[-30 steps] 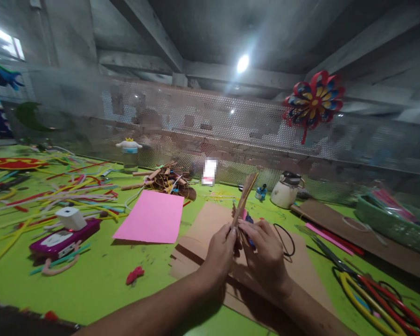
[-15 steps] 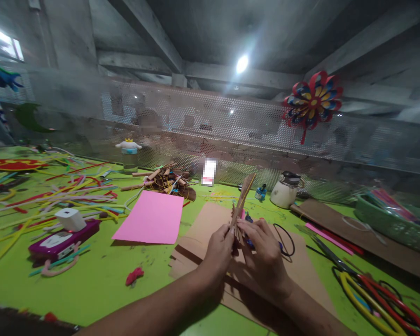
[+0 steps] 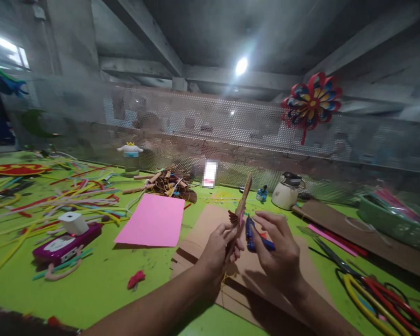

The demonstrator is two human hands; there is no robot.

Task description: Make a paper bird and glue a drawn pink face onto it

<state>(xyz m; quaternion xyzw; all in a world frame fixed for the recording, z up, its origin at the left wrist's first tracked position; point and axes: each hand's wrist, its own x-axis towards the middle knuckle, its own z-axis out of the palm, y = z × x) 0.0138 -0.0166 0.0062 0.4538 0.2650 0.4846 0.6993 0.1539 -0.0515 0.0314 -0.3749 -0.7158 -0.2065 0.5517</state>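
My left hand (image 3: 219,249) is closed around a narrow brown cardboard craft piece (image 3: 244,198), held upright and tilted to the right. A fanned, pleated brown bit (image 3: 234,217) sticks out from its left side, and a small pink patch shows on its right. My right hand (image 3: 278,245) is apart from the piece, its fingers spread and curved beside a blue glue gun (image 3: 251,235) with an orange trigger. The fingers do not visibly wrap the glue gun. Under both hands lie brown cardboard sheets (image 3: 210,219).
Pink paper (image 3: 154,219) lies left of the cardboard. Farther left are a purple power strip (image 3: 66,242) and scattered pipe cleaners (image 3: 70,200). A pile of brown scraps (image 3: 171,182) stands behind. To the right are scissors (image 3: 336,259), a white pot (image 3: 285,191) and a green basket (image 3: 378,219).
My right hand has come off the craft piece and moved right, its fingers opening near the glue gun. My left hand still holds the piece, now turned so the pleated part shows.
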